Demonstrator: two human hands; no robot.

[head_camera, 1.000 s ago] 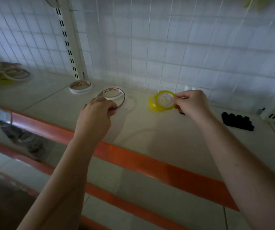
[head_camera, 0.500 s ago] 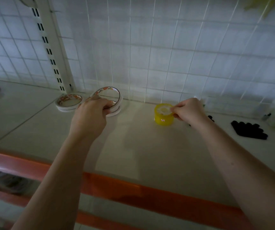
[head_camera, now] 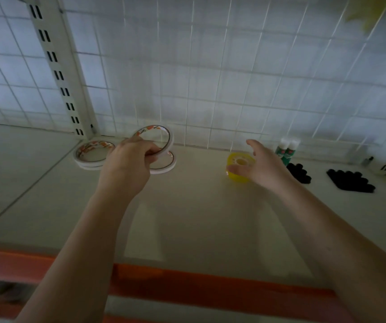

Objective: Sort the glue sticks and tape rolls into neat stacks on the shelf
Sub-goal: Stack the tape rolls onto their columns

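The thin white tape roll (head_camera: 154, 142) tilts up in the left hand (head_camera: 126, 166), pinched at its near rim; it looks light, stiff and easy to slip, so an edge pinch suits it. Directly under the grip lies 1 flat roll (head_camera: 164, 164), with another stack (head_camera: 93, 154) just left. The right hand (head_camera: 260, 166) hangs spread and holds nothing, just beside the yellow tape stack (head_camera: 239, 168). Beyond it stand 2 glue sticks (head_camera: 287, 150) and black caps (head_camera: 350, 180). Nothing seems to block the drop.
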